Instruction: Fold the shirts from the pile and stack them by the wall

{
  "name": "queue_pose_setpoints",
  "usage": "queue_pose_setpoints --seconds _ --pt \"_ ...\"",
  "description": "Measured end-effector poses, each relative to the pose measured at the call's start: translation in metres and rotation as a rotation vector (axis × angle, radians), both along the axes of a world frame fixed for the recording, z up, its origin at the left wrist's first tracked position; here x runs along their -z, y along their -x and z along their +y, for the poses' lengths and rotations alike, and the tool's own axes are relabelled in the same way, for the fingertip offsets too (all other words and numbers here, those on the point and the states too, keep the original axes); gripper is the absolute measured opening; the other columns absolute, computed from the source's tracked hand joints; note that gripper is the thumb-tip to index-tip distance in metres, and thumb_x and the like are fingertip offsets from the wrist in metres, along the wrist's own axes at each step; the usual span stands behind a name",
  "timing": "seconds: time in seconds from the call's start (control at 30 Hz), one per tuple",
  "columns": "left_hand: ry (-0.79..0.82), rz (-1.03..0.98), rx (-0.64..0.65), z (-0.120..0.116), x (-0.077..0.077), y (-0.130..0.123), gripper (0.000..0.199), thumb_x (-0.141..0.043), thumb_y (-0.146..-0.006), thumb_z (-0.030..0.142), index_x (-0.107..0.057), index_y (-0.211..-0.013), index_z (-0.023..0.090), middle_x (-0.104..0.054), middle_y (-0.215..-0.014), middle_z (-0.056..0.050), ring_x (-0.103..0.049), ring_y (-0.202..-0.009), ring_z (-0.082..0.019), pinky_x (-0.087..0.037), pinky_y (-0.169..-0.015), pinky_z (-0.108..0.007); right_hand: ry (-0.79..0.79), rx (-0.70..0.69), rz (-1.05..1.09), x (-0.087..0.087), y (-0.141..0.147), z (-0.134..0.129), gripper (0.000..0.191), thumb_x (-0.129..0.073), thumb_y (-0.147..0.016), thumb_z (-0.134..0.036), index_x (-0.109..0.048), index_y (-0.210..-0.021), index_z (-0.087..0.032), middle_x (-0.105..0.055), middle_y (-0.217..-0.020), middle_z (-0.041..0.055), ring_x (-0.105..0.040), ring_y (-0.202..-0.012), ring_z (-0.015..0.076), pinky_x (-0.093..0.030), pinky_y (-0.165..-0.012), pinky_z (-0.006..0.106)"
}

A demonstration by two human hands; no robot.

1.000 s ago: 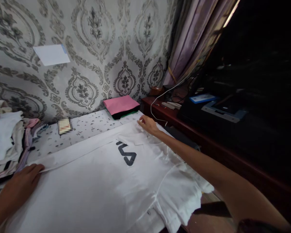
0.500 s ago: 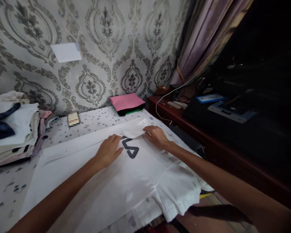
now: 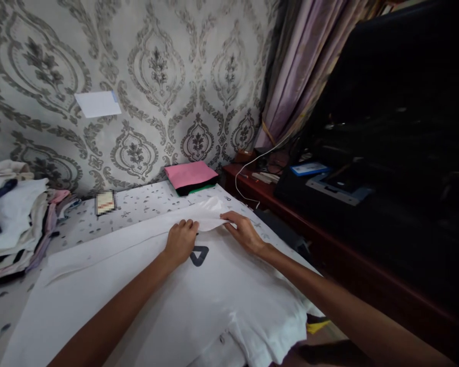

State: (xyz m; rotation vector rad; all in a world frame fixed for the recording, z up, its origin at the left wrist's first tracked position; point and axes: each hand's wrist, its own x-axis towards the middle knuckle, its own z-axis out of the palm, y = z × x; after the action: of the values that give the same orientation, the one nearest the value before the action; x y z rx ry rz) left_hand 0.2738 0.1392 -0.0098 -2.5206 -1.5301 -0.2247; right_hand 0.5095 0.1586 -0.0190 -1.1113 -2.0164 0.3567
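A white shirt (image 3: 214,285) with a dark printed mark lies spread over the patterned bed or table cover. Its far side is folded over in a flap. My left hand (image 3: 181,242) is closed on the edge of that flap, knuckles up, beside the dark print. My right hand (image 3: 245,232) pinches the same folded edge between thumb and fingers, lifting it slightly, to the right of the left hand. A sleeve of the shirt hangs over the near right edge. Part of the print is covered by the flap and my left hand.
A stack of folded clothes (image 3: 15,224) stands at the left. Folded pink cloth (image 3: 193,175) lies at the back against the wallpaper. A small blurred packet (image 3: 105,202) sits near it. On the right are a dark red wooden shelf (image 3: 265,188) and a white cable (image 3: 237,178).
My fingers have closed on the folded edge, and the flap now covers more of the print. The right hand has raised its part of the edge. The view has shifted slightly.
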Motion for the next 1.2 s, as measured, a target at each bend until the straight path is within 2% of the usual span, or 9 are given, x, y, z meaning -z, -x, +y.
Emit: queue_pose_setpoints --seconds 0.27,0.37,0.47,0.57,0.63,0.73,0.93,1.07,1.2 --pt "0.058 -0.014 0.068 -0.011 -0.001 -0.001 0.026 -0.037 -0.097 0.010 -0.061 -0.103 0.017 -0.067 -0.103 -0.013 -0.060 -0.101 -0.029 -0.048 -0.082 -0.044 0.099 -0.036 -0.181 0.000 -0.006 -0.018 0.022 -0.048 -0.092 -0.017 -0.068 -0.103 -0.019 -0.070 -0.114 0.0117 -0.066 -0.105 0.0233 -0.053 -0.095 0.041" --pt "0.068 -0.038 0.093 -0.015 0.001 0.013 0.021 -0.041 -0.098 0.018 -0.059 -0.110 0.019 -0.067 -0.108 -0.011 -0.060 -0.103 -0.028 -0.048 -0.085 -0.043 0.160 -0.108 -0.336 -0.009 -0.008 -0.015 0.021 -0.057 -0.092 -0.028 -0.071 -0.104 -0.019 -0.071 -0.113 0.0113 -0.064 -0.109 0.0263 -0.051 -0.096 0.042" --pt "0.074 -0.071 0.083 -0.017 0.003 0.041 0.025 -0.041 -0.100 0.028 -0.056 -0.119 0.020 -0.066 -0.114 -0.010 -0.060 -0.107 -0.027 -0.047 -0.088 -0.042 0.253 -0.101 -0.374 -0.025 -0.008 0.003 0.033 -0.052 -0.097 -0.044 -0.073 -0.110 -0.022 -0.074 -0.113 0.0088 -0.067 -0.105 0.0256 -0.053 -0.090 0.038" --pt "0.078 -0.169 -0.015 -0.014 0.004 0.077 0.033 -0.037 -0.102 0.034 -0.054 -0.125 0.019 -0.065 -0.120 -0.012 -0.059 -0.110 -0.027 -0.047 -0.092 -0.042 0.225 0.020 -0.382 -0.031 0.005 0.040 0.037 -0.041 -0.102 -0.038 -0.072 -0.111 -0.020 -0.073 -0.117 0.0090 -0.069 -0.103 0.0233 -0.053 -0.088 0.034" --pt "0.091 -0.245 -0.097 -0.012 0.004 0.101 0.036 -0.036 -0.102 0.036 -0.053 -0.128 0.019 -0.063 -0.124 -0.012 -0.058 -0.113 -0.027 -0.047 -0.095 -0.043 0.161 0.091 -0.435 -0.024 0.020 0.066 0.037 -0.041 -0.101 -0.030 -0.069 -0.119 -0.015 -0.069 -0.126 0.0134 -0.066 -0.113 0.0240 -0.050 -0.097 0.035" --pt "0.126 -0.240 -0.196 -0.018 0.002 0.135 0.039 -0.042 -0.099 0.038 -0.051 -0.132 0.018 -0.061 -0.130 -0.013 -0.056 -0.118 -0.028 -0.046 -0.098 -0.044 0.122 0.086 -0.524 0.000 0.041 0.094 0.040 -0.043 -0.099 -0.028 -0.060 -0.130 -0.008 -0.062 -0.136 0.0195 -0.057 -0.128 0.0259 -0.043 -0.108 0.038" --pt "0.216 0.006 -0.406 -0.067 -0.009 0.216 0.030 -0.040 -0.098 0.027 -0.058 -0.120 0.017 -0.063 -0.125 -0.014 -0.058 -0.116 -0.028 -0.048 -0.093 -0.044 0.072 0.160 -0.618 0.048 0.036 0.117 0.049 -0.036 -0.099 -0.034 -0.054 -0.138 -0.009 -0.051 -0.148 0.0211 -0.044 -0.140 0.0317 -0.033 -0.116 0.054" --pt "0.207 0.149 -0.547 -0.095 -0.020 0.270 0.032 -0.038 -0.093 0.014 -0.063 -0.111 0.018 -0.068 -0.117 -0.015 -0.062 -0.110 -0.030 -0.049 -0.090 -0.044 0.083 0.153 -0.657 0.057 0.029 0.125 0.056 -0.032 -0.100 -0.043 -0.050 -0.142 -0.011 -0.046 -0.152 0.0200 -0.040 -0.143 0.0311 -0.030 -0.118 0.053" --pt "0.119 0.263 -0.610 -0.104 -0.026 0.300 0.035 -0.038 -0.088 0.007 -0.067 -0.103 0.019 -0.071 -0.109 -0.015 -0.064 -0.107 -0.032 -0.047 -0.092 -0.047 0.087 0.153 -0.650 0.058 0.031 0.124 0.058 -0.032 -0.098 -0.047 -0.048 -0.144 -0.014 -0.045 -0.154 0.0181 -0.038 -0.144 0.0329 -0.030 -0.118 0.054"
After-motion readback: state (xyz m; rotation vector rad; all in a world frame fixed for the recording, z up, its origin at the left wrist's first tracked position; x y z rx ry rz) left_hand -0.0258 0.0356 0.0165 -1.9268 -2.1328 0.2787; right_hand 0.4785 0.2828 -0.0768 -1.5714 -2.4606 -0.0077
